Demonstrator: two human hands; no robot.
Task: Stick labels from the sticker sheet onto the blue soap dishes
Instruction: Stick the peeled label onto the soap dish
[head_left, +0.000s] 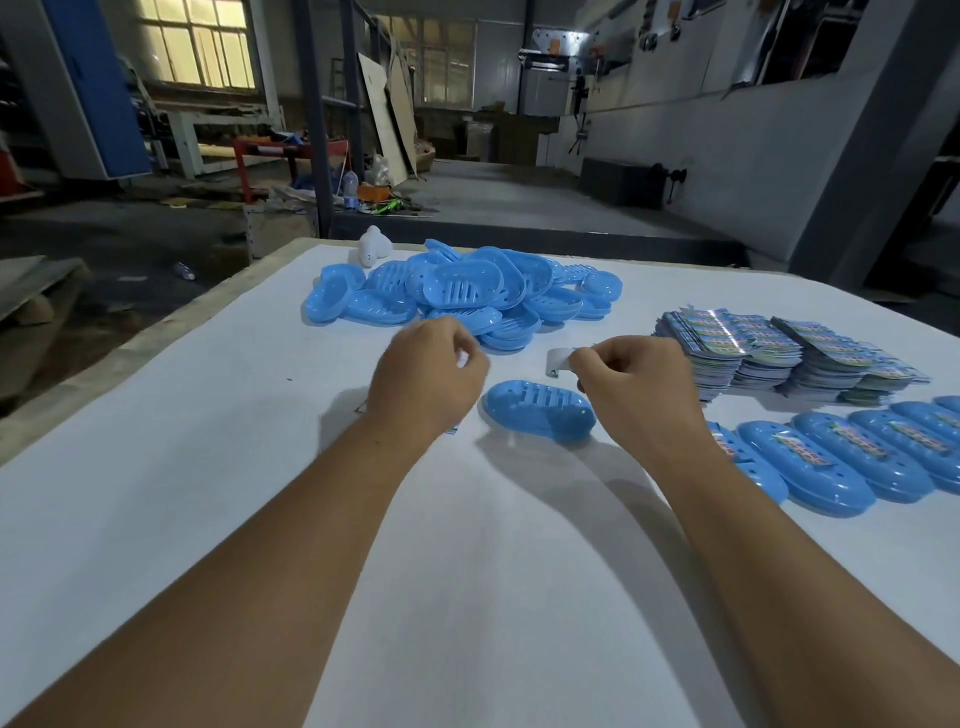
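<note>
One blue soap dish lies alone on the white table, between my two hands. My right hand hovers above its right end and pinches a small white label between thumb and fingers. My left hand is raised to the left of the dish with curled fingers pinching a small white scrap. A bit of a printed sheet peeks out under the left wrist. A heap of unlabelled blue dishes lies behind the hands.
Stacks of printed sticker sheets sit at the right. In front of them, a row of labelled blue dishes runs along the right edge. A small white object stands at the table's far edge. Beyond is a workshop floor.
</note>
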